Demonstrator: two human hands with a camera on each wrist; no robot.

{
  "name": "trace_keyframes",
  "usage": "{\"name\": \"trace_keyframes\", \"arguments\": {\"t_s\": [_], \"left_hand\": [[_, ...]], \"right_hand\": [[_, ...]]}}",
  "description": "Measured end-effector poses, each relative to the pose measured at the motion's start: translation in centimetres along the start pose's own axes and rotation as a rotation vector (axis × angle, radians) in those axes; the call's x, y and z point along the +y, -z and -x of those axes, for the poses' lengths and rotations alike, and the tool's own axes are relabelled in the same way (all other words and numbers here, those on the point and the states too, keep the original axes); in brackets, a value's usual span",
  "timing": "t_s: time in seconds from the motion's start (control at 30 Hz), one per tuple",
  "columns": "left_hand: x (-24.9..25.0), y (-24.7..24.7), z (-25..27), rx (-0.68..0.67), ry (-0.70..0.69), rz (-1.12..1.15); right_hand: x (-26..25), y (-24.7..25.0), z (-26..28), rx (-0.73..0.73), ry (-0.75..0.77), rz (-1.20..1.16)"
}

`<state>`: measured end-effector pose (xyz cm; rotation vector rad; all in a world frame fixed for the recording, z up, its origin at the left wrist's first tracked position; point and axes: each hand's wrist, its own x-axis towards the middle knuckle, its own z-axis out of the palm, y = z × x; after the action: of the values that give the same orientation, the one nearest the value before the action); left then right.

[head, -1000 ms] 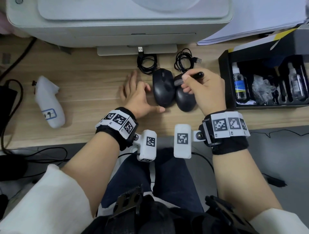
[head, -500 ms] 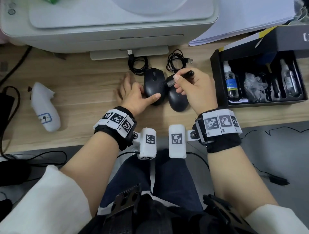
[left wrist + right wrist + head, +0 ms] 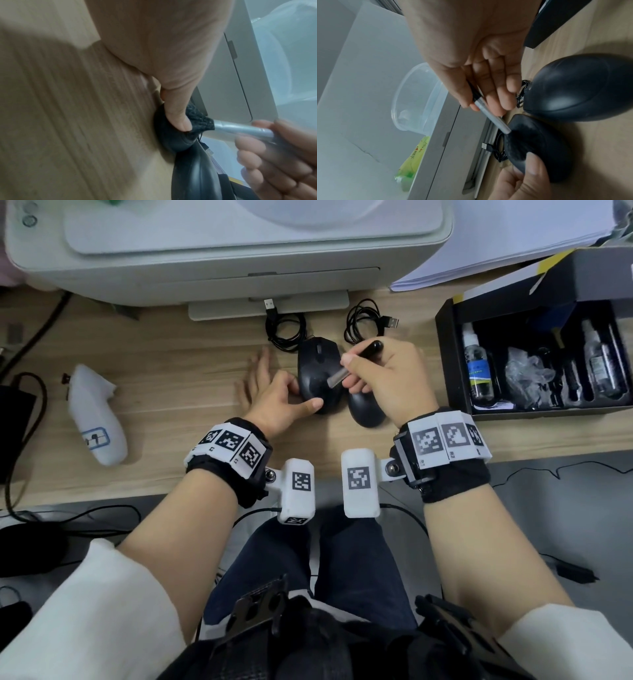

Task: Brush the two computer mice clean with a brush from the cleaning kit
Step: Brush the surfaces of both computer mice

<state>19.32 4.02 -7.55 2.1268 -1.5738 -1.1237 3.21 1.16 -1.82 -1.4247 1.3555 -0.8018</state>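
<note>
Two black mice lie side by side on the wooden desk. My left hand (image 3: 284, 395) holds the left mouse (image 3: 318, 371), thumb pressed on its near end and fingers along its left side. My right hand (image 3: 383, 378) grips the brush (image 3: 337, 378) by its black handle and silver ferrule. The black bristles (image 3: 200, 121) rest on top of the left mouse (image 3: 164, 135), right beside my left thumb (image 3: 176, 108). The right mouse (image 3: 364, 409) lies partly under my right hand, untouched. In the right wrist view the brush (image 3: 493, 119) slants down onto the left mouse (image 3: 539, 146).
A white printer (image 3: 222, 251) stands behind the mice, with two coiled USB cables (image 3: 287, 330) in front of it. The open black cleaning kit box (image 3: 448, 364) with small bottles sits to the right. A white controller (image 3: 96, 412) lies far left. Papers (image 3: 513, 234) lie at the back right.
My left thumb has moved off the desk onto the left mouse. The right hand has swung the brush from over the right mouse onto the left mouse.
</note>
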Motion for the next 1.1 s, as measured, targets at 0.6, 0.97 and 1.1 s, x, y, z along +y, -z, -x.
{"name": "trace_keyframes", "arguments": {"t_s": [0.6, 0.97, 1.1], "left_hand": [[1.5, 0.1, 0.5, 0.054, -0.032, 0.127], [6.8, -2.5, -0.4, -0.031, -0.256, -0.406], [6.6, -3.0, -0.4, 0.016, -0.268, -0.4]], "right_hand": [[0.2, 1.9, 0.9, 0.225, 0.036, -0.068], [1.3, 5.3, 1.5, 0.298, -0.016, -0.07], [1.8, 4.9, 1.5, 0.142, -0.077, -0.022]]}}
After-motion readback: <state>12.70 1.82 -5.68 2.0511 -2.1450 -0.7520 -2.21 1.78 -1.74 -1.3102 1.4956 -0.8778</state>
